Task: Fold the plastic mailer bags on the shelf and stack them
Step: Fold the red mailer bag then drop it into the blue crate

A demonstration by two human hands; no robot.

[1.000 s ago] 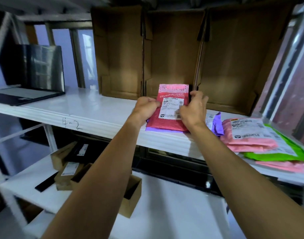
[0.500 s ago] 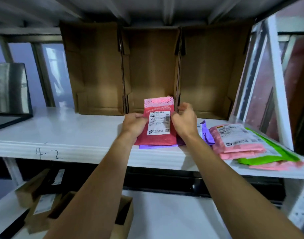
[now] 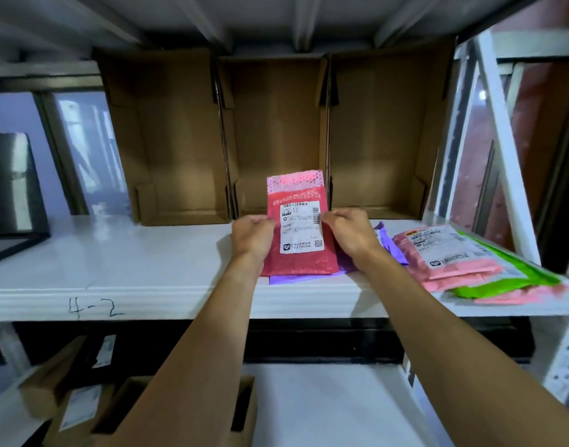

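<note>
Mailer bag of red bubble-lined plastic with a white shipping label (image 3: 298,262), held near upright over the middle of the white shelf (image 3: 147,262), its lower edge resting on a flat purple plastic mailer (image 3: 309,279). The left hand (image 3: 252,235) was curled round the bag's left edge and the right hand (image 3: 351,235) pinched its right edge beside the label. The pale pink flap at the top stood straight up, so the fold on this bag appeared not yet made.

To the right, well apart from the hands, lay a loose pile of pink plastic mailers (image 3: 444,253) overlapping a green plastic mailer (image 3: 502,280). Whether these were folded could not be told, and their edges were not squared.

Judged from this layout, the task was at an early to middle stage: one bag in hand, the purple one beneath unfolded, and no neat stack visible.

Three open brown cardboard boxes (image 3: 276,133) stood against the back of the shelf, and a handwritten mark "4-2" (image 3: 94,309) showed on its front lip.
</note>
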